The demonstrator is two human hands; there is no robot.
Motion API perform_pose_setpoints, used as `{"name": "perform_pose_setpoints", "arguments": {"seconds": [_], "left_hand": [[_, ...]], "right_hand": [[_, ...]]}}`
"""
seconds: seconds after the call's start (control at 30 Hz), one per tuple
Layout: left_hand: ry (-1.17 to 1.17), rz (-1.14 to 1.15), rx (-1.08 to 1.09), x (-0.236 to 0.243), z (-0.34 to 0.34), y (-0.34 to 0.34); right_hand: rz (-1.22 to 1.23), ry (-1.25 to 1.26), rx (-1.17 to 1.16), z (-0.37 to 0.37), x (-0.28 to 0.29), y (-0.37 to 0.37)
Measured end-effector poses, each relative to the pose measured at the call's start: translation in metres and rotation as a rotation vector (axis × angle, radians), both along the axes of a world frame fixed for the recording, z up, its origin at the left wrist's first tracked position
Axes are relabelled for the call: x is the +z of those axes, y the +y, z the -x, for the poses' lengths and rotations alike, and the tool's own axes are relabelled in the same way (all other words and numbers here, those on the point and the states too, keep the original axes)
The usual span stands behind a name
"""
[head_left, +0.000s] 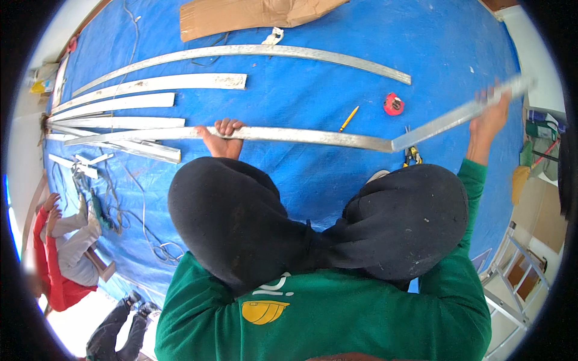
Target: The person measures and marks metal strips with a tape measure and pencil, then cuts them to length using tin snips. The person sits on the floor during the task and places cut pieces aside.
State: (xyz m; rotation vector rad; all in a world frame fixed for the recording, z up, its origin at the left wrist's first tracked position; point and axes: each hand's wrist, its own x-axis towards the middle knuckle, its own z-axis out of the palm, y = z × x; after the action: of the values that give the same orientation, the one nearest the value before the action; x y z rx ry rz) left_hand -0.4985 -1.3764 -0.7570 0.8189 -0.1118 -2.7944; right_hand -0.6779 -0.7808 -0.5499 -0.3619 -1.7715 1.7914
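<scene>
A long silver metal strip [313,136] crosses in front of my knees, bent sharply near its right part. My left hand [223,138] has its fingers wrapped around the long straight part. My right hand [489,114] grips the raised, angled part [439,123], which is blurred at its far end. Beyond the strip lie a yellow pencil [349,118] and a red tape measure [392,105]. Yellow-and-black snips [413,156] lie under the bend, partly hidden by it and my right knee.
More metal strips [211,82] lie on the blue tarp [301,186], with cardboard [253,15] beyond. Tangled cables [162,246] are at left, where a person in red [66,283] sits and another person's dark-trousered legs [111,331] show. An aluminium ladder [506,271] is at right.
</scene>
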Motion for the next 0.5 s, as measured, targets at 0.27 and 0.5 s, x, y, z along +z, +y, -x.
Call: {"name": "perform_pose_setpoints", "arguments": {"seconds": [0.27, 0.5], "left_hand": [[0.019, 0.053, 0.047, 0.051, 0.027, 0.029], [-0.130, 0.079, 0.115, 0.039, -0.002, 0.007]], "right_hand": [[-1.220, 0.120, 1.373, -0.073, -0.079, -0.343], [-0.721, -0.097, 0.896, 0.023, -0.021, -0.149]]}}
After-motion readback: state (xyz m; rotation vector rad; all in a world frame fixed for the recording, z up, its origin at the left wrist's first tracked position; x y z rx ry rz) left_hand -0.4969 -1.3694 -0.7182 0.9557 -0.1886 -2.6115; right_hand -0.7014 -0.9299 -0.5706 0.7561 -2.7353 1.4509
